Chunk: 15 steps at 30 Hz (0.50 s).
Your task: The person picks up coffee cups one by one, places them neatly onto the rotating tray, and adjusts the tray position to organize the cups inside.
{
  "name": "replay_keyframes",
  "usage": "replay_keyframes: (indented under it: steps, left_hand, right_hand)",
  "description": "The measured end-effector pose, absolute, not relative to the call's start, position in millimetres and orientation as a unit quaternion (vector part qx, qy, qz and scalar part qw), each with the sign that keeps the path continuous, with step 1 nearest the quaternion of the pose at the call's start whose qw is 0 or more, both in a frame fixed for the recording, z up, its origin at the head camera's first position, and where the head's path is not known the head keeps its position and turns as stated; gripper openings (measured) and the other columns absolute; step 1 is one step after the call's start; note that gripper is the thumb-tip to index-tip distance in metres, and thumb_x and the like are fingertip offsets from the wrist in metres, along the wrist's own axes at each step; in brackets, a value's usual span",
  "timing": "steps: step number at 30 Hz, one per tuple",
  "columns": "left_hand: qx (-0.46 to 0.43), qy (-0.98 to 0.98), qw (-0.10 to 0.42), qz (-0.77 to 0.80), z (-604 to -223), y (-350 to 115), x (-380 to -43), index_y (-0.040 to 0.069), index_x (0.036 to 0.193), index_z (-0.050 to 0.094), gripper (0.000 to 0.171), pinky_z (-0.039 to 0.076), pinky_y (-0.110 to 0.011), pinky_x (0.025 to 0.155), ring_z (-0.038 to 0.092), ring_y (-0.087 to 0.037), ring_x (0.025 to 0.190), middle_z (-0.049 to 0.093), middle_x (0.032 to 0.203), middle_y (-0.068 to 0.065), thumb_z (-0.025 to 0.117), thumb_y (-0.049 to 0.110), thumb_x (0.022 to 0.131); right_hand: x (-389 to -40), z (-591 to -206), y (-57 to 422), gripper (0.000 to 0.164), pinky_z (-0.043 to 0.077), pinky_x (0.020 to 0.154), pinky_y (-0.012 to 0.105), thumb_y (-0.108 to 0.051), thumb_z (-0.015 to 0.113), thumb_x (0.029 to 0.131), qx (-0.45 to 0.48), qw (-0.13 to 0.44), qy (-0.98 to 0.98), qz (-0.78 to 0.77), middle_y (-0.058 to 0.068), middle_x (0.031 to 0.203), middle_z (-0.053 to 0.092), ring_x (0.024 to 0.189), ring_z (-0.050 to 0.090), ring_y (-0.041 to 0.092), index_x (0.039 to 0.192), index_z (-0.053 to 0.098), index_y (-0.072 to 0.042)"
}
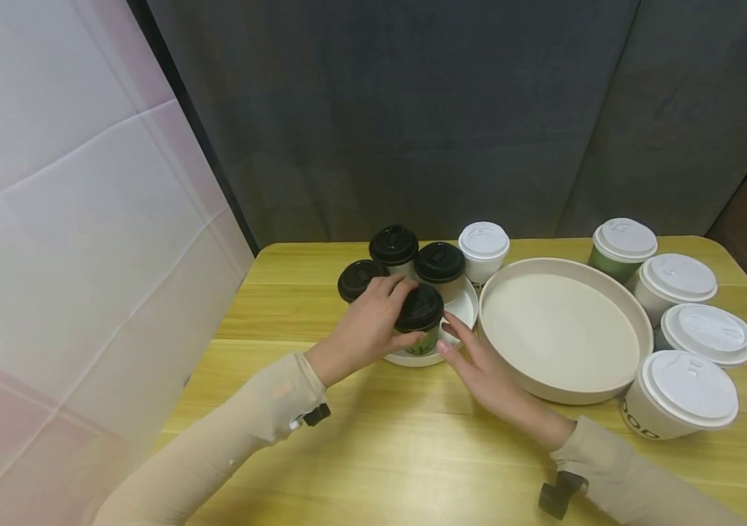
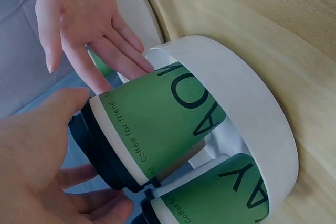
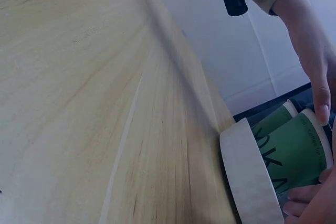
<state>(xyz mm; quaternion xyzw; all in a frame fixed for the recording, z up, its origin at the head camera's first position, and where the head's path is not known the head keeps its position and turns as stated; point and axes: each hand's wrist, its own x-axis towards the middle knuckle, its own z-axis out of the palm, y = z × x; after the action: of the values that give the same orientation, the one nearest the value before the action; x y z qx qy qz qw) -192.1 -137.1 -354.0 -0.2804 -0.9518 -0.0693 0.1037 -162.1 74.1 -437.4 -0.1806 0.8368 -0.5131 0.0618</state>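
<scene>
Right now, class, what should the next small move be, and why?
Probably let the left hand release the green cup it grips: the cup's base appears to be inside the rim of the white tray, beside other black-lidded cups, and the right hand is close by to steady it.

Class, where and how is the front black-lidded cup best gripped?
Grip the green cup by its upper wall beneath the black lid, probably from the near side: the white tray hides its base and other black-lidded cups stand behind.
</scene>
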Motion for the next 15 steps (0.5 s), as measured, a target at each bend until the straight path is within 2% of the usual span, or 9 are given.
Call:
replay_keyframes:
  steps: [6,15]
  left_hand:
    - [-0.292,-0.947,0.116,-0.073,-351.9,-136.1,-190.6,0.007,0.139,0.05,0.076,0.048,-0.044,0.109,0.05,-0.034,0.133,0.051,0.145,-0.018,0.075,0.051,0.083]
    - [-0.317,-0.933,0.156,-0.07,-346.0,-132.6,-176.3,0.01,0.138,0.052,0.069,0.046,-0.041,0.112,0.049,-0.028,0.134,0.05,0.146,-0.011,0.073,0.049,0.086]
  right_hand:
    - [-159.2,-433.6,79.3,0.063,0.028,0.114,0.069,-0.048,0.042,0.103,-0.175,0.058,0.839,-0.513,0.012,0.159,0.038,0.147,0.032,0.042,0.158,0.02,-0.027]
    - [-150.9,-421.2,95.2,0.062,0.029,0.116,0.063,-0.044,0.045,0.104,-0.194,-0.009,0.867,-0.459,0.009,0.159,0.038,0.148,0.033,0.036,0.158,0.022,-0.026]
